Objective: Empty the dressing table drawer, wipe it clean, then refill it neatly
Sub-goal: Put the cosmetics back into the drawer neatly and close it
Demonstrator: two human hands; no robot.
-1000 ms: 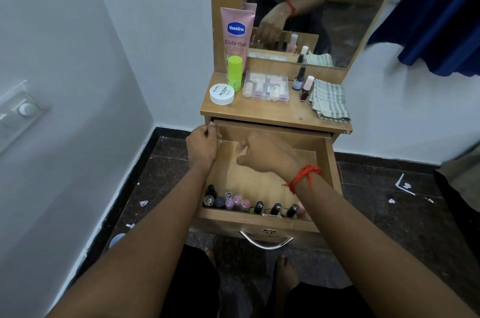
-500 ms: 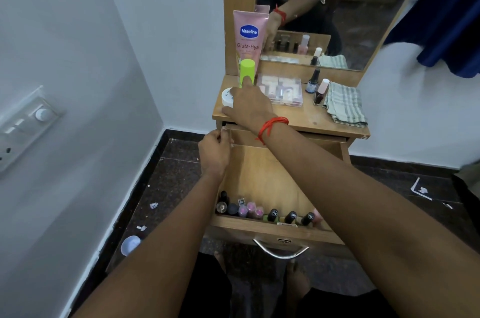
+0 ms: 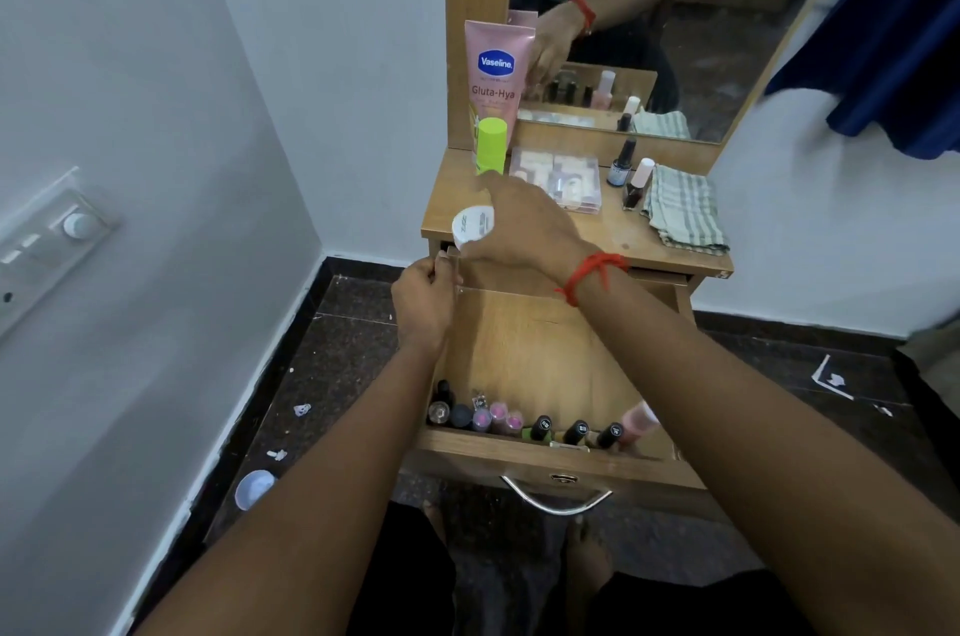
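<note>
Drawer [image 3: 545, 355], pulled far out from under the table [image 3: 623, 243]. Holds a row of small bottles [image 3: 543, 427] upright along the front wall, with the wooden floor behind them bare. Metal handle [image 3: 556, 500] on the front.

Left hand [image 3: 423, 305]: fingers curled round the top of the drawer's left wall, near its back corner. Right hand [image 3: 524, 230]: reaches across above the drawer's back end, fingers and thumb wrapped round a white jar [image 3: 471, 227]. Jar tilted, at the table's front left edge; cannot tell whether touching the top. Red thread [image 3: 589, 274] tied on that wrist.

On the tabletop, from the left: green stick [image 3: 491, 144] upright, just in front of a pink tube [image 3: 496, 74] standing against the mirror [image 3: 675, 12] frame; flat clear box [image 3: 558, 178]; two nail bottles [image 3: 631, 178] close together; folded checked cloth [image 3: 683, 209] at the right.

On the dark floor to the left: white lid [image 3: 253, 489] and a few small scraps. Switch plate [image 3: 47, 240] on the left wall.
</note>
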